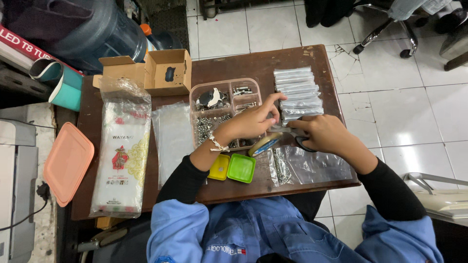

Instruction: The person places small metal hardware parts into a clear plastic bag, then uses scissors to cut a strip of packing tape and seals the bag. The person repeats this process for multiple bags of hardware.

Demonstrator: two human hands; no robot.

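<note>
Head view, looking straight down on small brown table (234,65).

Left hand (253,122) at centre, over the right edge of clear compartment tray (201,92), fingers pinched narrow toward 3 o'clock on what looks like a small clear bag; exact contents too small to tell. Beaded bracelet on that wrist.

Right hand (324,134) just at 3 o'clock of the left, closed around scissors (303,142); black handle loop visible under the palm, blades pointing to 9 o'clock toward the left fingertips. Hands nearly touching, so pinch and blades meet at one spot.

Stack of filled clear packets (297,92) at 12 o'clock of the hands, within short reach. Tape roll (263,144) just at 6 o'clock of left hand. Bag with metal hardware (312,168) flat at 5 o'clock, under the right forearm. Yellow cup (220,168) and green cup (241,168) touching each other at 7 o'clock, near table edge.

Empty clear bags (171,136) at 9 o'clock, then large printed bag pack (121,156). Open cardboard box (168,73) at 11 o'clock. Peach lid (68,163) off-table, far 9 o'clock.
</note>
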